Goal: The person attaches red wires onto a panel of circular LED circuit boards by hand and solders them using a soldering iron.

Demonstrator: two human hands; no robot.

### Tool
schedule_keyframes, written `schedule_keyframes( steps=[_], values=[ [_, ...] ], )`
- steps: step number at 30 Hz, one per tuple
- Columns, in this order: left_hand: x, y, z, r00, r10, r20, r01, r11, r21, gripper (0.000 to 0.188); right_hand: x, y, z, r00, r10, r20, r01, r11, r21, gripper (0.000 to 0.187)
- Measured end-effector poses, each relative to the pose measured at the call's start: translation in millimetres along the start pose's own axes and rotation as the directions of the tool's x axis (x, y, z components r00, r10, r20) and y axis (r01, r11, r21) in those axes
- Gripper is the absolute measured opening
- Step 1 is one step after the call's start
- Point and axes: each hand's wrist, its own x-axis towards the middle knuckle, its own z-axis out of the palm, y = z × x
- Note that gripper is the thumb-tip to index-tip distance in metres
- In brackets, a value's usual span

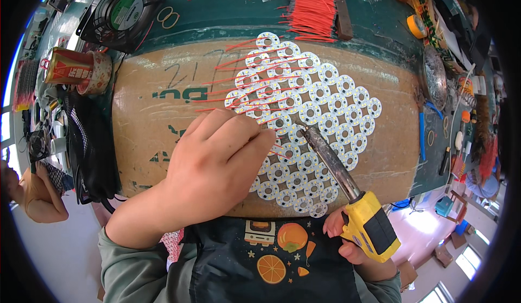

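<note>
Head view puts the white ring boards (328,131) on cardboard (146,86) atop the green surface (217,16), with red wires (211,109) apparently being soldered on: the left hand (214,154) bunches its fingers, any pinch hidden, the right hand (354,254) wraps the yellow soldering gun (369,224), and the next move likely calls for steadying tip against wire.
</note>
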Motion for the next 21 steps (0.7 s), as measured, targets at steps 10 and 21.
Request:
schedule_keyframes(
  steps=[10,21],
  values=[
    [-17,1,5,0.996,-0.093,0.012,0.094,0.993,-0.065,0.044,-12,6,-10,0.993,0.100,0.069,-0.066,0.921,-0.385,0.023],
    [-21,0,9,0.995,-0.102,-0.004,0.102,0.994,-0.036,0.032,-1,-1,-1,0.996,0.075,0.057,-0.039,0.879,-0.475,0.024]
  ],
)
